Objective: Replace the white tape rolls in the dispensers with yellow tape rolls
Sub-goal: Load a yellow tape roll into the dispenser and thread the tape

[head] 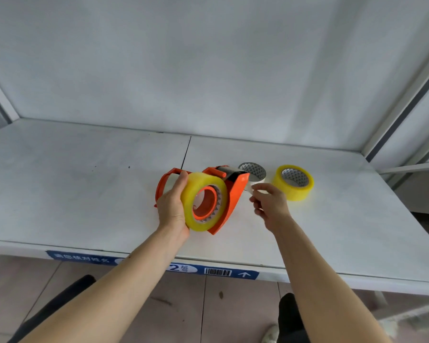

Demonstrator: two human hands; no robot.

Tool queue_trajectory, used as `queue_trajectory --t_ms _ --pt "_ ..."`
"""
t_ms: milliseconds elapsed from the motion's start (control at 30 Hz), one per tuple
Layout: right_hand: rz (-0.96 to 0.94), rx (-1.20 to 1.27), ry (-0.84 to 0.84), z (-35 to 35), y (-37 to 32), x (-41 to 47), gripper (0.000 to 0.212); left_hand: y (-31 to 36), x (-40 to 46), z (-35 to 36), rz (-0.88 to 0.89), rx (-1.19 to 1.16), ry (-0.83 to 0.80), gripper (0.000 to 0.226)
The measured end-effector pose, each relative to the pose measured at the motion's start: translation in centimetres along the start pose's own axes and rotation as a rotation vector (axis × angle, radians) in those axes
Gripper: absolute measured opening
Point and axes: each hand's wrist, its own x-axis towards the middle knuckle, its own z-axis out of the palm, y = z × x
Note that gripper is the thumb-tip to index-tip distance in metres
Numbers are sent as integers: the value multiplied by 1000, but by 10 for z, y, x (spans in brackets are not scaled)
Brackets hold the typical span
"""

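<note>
An orange tape dispenser [235, 194] is tilted above the white shelf, with a yellow tape roll [196, 194] seated on its orange hub. My left hand [171, 206] grips the dispenser and the roll from the left side. My right hand [270, 201] pinches the free end of the tape just right of the dispenser's front. A white tape roll [254, 173] lies flat behind the dispenser, partly hidden by it. A second yellow tape roll [294, 183] lies flat to the right of my right hand.
The white shelf [84, 181] has a back wall and slanted side posts at left and right. Its front edge carries a blue label strip [216, 271] with a barcode. Tiled floor and dark shoes show below.
</note>
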Motion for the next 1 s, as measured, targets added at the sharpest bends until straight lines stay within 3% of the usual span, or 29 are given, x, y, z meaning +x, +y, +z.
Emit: queue_trajectory --t_ms 133,233,400,533,633,767,867,1000 --pt "94 253 -168 14 2 -24 16 -3 -2 8 -31 -97 4 31" --pt "82 373 -235 25 2 -37 29 -9 -5 14 -55 -137 -2 37" --pt "25 330 -194 32 -1 -54 29 -16 -9 21 -141 -263 -16 54" --pt "2 286 -387 39 -2 -74 36 -23 -12 32 -256 -424 -73 64" --pt "25 370 -298 45 -5 -73 41 -31 -13 38 -258 -465 -87 63" --pt "41 403 -38 46 -14 -58 39 -41 -16 37 -337 -208 19 50" --pt "1 280 8 44 -23 -50 40 -44 -15 33 -441 -124 6 60" --pt "-107 -1 6 42 -44 -40 25 -42 -14 25 -512 -3 -65 57"
